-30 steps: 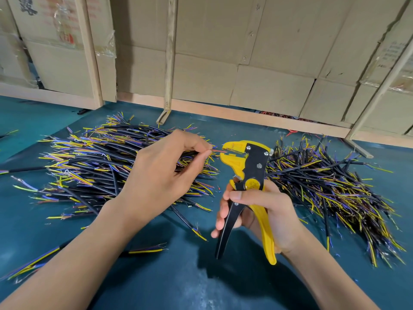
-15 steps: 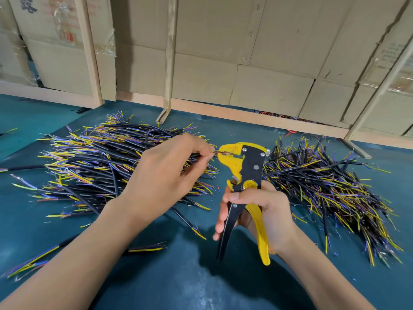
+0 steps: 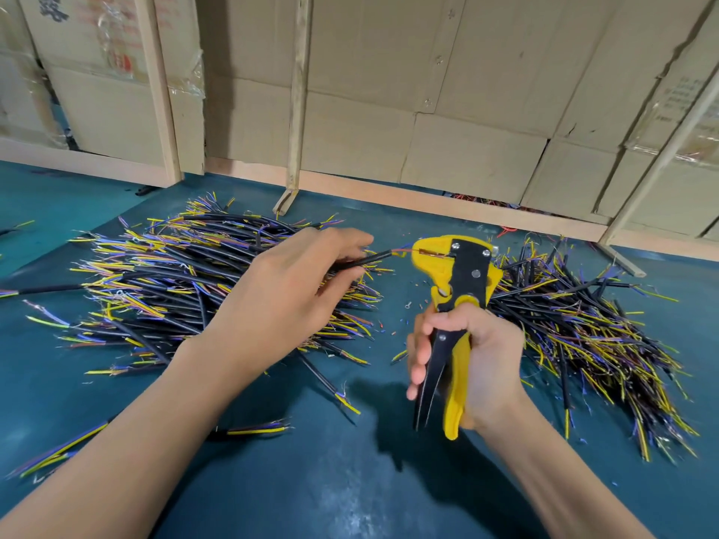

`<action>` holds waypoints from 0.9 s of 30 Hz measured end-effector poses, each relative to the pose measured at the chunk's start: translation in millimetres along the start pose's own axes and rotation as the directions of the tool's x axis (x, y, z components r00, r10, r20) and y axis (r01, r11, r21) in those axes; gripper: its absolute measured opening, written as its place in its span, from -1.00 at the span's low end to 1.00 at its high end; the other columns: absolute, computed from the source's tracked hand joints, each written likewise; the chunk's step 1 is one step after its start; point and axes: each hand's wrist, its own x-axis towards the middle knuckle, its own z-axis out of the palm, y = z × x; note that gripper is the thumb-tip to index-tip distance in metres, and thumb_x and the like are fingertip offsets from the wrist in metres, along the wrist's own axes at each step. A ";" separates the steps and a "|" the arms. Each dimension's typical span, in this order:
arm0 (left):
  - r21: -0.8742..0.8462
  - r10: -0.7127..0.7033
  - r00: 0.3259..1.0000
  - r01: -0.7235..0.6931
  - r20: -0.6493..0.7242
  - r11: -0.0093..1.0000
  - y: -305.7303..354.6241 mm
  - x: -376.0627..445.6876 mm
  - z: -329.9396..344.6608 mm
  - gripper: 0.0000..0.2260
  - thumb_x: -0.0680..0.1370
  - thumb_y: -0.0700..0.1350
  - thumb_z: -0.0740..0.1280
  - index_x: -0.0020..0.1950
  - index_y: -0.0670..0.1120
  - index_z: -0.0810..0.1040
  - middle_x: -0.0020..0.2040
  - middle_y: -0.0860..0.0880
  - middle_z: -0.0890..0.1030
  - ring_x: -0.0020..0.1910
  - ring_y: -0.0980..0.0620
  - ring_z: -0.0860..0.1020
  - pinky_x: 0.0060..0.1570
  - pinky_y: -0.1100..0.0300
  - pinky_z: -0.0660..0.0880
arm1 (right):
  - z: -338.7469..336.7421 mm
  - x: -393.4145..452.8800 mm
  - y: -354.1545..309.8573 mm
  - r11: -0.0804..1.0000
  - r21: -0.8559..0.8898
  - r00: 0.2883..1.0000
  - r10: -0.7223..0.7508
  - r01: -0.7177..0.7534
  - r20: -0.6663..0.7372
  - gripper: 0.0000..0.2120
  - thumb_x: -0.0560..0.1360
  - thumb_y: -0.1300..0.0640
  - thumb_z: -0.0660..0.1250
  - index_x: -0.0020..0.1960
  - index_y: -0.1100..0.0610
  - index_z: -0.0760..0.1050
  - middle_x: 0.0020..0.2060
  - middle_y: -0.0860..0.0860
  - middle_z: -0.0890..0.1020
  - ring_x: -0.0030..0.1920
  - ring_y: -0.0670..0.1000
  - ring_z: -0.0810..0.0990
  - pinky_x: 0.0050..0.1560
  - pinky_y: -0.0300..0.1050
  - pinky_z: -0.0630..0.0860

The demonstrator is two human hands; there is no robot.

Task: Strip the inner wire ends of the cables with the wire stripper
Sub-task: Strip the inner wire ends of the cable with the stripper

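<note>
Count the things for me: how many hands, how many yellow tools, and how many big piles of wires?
Hands: 2, the left hand and the right hand
Yellow tools: 1, the wire stripper
Big wire piles: 2, the left pile and the right pile
Total: 5

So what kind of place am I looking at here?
Probably a small workshop or warehouse bench for cable assembly: stacked cardboard boxes behind a teal work surface, two big piles of cut cables, and a yellow wire stripper in the right hand.
</note>
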 end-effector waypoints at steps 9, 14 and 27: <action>0.004 -0.142 0.983 0.143 -0.119 0.990 -7.9 -1.8 5.2 -0.89 0.55 -0.14 0.47 0.06 -0.11 0.72 -0.09 -0.03 0.64 -0.15 0.01 0.60 0.00 0.19 0.51 | -5.1 10.0 7.4 0.982 0.163 0.996 -0.094 0.093 -0.006 -0.89 0.42 0.20 0.43 -0.21 0.25 0.56 -0.28 0.23 0.57 -0.32 0.24 0.61 -0.21 0.18 0.64; -0.497 -0.557 0.803 0.578 0.209 0.647 9.3 3.3 14.8 -0.89 0.53 -0.06 0.47 -0.18 -0.04 0.70 -0.35 0.04 0.63 -0.43 0.14 0.50 -0.33 0.27 0.46 | -2.4 9.7 10.1 0.972 0.027 0.970 -0.233 0.235 -0.073 -0.91 0.39 0.22 0.54 -0.18 0.18 0.63 -0.05 0.34 0.69 -0.28 0.21 0.64 -0.22 0.14 0.65; -0.715 -0.580 0.665 0.673 0.470 0.192 15.5 -1.9 29.0 -0.67 0.35 0.13 0.49 -0.07 -0.10 0.74 -0.28 -0.02 0.60 -0.30 0.07 0.47 -0.43 0.31 0.26 | 4.3 4.8 12.8 0.980 -0.027 0.978 -0.196 0.198 0.068 -0.88 0.36 0.36 0.50 -0.19 0.20 0.60 -0.32 0.24 0.54 -0.32 0.21 0.60 -0.20 0.19 0.64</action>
